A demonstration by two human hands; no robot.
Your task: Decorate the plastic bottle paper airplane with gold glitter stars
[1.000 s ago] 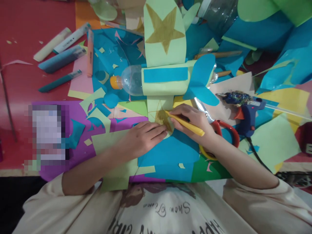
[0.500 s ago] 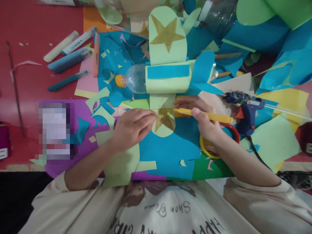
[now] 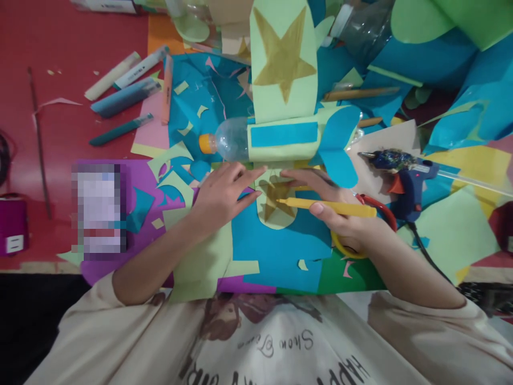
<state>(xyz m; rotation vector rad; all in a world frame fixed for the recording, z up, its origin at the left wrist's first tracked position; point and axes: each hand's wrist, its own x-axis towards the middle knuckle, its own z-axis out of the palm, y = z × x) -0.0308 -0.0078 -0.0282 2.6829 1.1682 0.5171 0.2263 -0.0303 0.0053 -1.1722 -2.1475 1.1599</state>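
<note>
A plastic bottle (image 3: 232,140) with an orange cap lies on its side, wrapped in pale green paper with a blue strip (image 3: 284,133) and blue paper fins (image 3: 340,163). Its far paper wing (image 3: 258,96) tilts up and bears a big gold star (image 3: 280,53). The near wing (image 3: 266,216) has a smaller gold star (image 3: 276,200). My left hand (image 3: 222,195) is open at that wing's left edge, thumb and index finger apart. My right hand (image 3: 340,214) grips a yellow marker (image 3: 332,206), its tip over the smaller star, other fingers stretched toward the bottle.
Scissors (image 3: 380,208) lie under my right wrist. A hot glue gun (image 3: 411,184) with its cord rests to the right. Several markers (image 3: 124,96) and a blurred phone (image 3: 100,208) are at left. Paper scraps and a clear bottle (image 3: 366,29) crowd the back.
The bottle has tipped, its far wing lifting, and shifted slightly right and nearer. My left hand's fingers have spread apart. The marker's tip has moved left and nearer, over the near star.
</note>
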